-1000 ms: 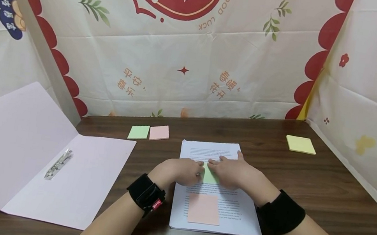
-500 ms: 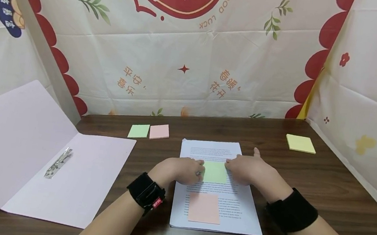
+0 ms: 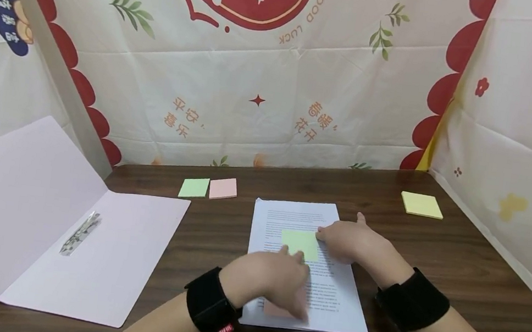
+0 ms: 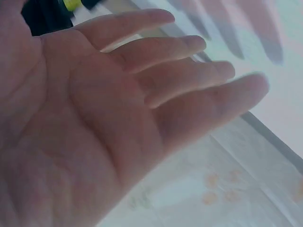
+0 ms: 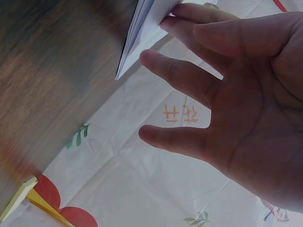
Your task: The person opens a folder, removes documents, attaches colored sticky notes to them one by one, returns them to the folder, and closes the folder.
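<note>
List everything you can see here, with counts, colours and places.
Table: 1, brown, under everything
Paper stack: 1, white, centre
Green note: 1, green, on the stack
Pink note: 1, pink, near end of stack, partly hidden
Green pad: 1, green, back left
Pink pad: 1, pink, beside green pad
Yellow pad: 1, yellow, back right
Folder: 1, pale pink, open, left
Clip: 1, silvery, in folder
Cloth: count unclear, white, printed, behind table
Wristbands: 2, black, one per wrist
Left hand: 1, bare, over stack
Right hand: 1, bare, at stack's right edge
</note>
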`<state>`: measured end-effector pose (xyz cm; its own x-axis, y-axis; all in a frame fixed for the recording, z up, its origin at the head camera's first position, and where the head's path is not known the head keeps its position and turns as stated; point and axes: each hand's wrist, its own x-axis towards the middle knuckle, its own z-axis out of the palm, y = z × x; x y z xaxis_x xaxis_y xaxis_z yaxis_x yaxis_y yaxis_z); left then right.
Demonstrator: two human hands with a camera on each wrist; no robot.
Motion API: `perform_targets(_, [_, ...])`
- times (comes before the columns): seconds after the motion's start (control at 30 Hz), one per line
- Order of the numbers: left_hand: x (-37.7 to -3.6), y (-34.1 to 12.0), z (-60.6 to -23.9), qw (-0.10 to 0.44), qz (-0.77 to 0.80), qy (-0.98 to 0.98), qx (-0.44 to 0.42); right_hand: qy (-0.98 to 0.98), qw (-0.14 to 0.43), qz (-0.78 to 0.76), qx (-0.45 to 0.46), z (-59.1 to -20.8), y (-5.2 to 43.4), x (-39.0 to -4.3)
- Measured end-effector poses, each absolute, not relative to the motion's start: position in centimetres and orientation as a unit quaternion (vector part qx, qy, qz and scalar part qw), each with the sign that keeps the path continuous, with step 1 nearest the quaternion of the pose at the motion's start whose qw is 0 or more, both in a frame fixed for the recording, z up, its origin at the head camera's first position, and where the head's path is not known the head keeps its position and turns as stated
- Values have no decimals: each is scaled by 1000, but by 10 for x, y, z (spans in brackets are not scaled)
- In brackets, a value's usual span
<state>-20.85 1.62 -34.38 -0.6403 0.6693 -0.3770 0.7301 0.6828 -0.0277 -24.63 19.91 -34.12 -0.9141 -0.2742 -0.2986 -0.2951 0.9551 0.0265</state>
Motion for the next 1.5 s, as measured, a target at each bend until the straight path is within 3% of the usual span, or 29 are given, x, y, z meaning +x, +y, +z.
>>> perform_targets(0.23, [-187, 26, -349, 141, -104, 884, 434, 979, 135, 19, -151, -341, 199, -248])
perform_targets(0.53, [-195, 24, -348, 188, -84, 870, 447, 977, 136, 4, -165, -337, 204, -249])
perform_targets(0.77, [-204, 15, -335, 211, -11, 845, 491, 982, 96, -22, -159, -307, 219, -247])
perform_targets(1.03, [-229, -11, -305, 120, 86, 865, 480, 992, 63, -38, -105, -273, 242, -230])
perform_targets(1.23, [-255, -54, -284, 70, 220, 899, 373, 993, 85, -21, -84, -266, 242, -216])
perform_targets(1.5, [-291, -98, -271, -8, 341, 909, 239, 980, 128, -30, -147, -287, 211, -207])
